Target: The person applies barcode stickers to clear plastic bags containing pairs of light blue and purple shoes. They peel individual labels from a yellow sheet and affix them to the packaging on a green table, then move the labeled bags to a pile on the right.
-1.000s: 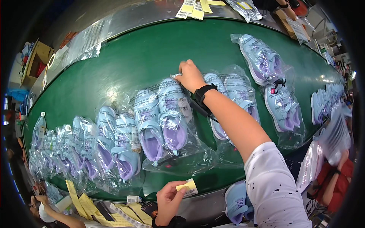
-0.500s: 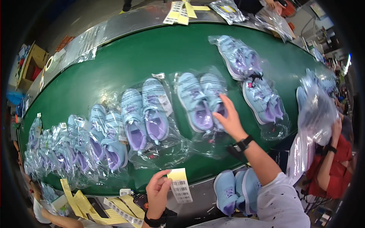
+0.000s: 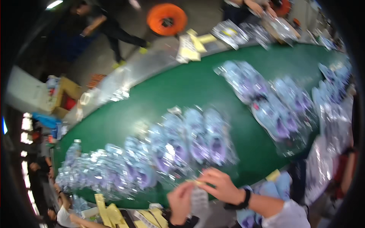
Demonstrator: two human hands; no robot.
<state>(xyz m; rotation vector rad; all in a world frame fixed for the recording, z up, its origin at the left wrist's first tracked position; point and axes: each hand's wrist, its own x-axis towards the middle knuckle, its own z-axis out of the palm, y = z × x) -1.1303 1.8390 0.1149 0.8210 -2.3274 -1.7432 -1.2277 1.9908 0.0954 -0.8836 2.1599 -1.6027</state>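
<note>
The left hand (image 3: pixel 179 199) is closed on the label sheet (image 3: pixel 199 202), which hangs down near the front edge of the green tabletop (image 3: pixel 249 150). The right hand (image 3: pixel 220 185) touches the top of this sheet; because of the blur, I cannot tell if its fingers are gripping. Just beyond lies one bagged pair of blue shoes (image 3: pixel 216 125). More bagged shoes (image 3: pixel 142 171) extend to the left, and other bagged pairs (image 3: pixel 277 118) lie well to the right.

The row of bagged shoes (image 3: pixel 162 148) blocks the left, bagged pairs (image 3: pixel 273 119) the right, with green surface (image 3: pixel 246 131) open between
</note>
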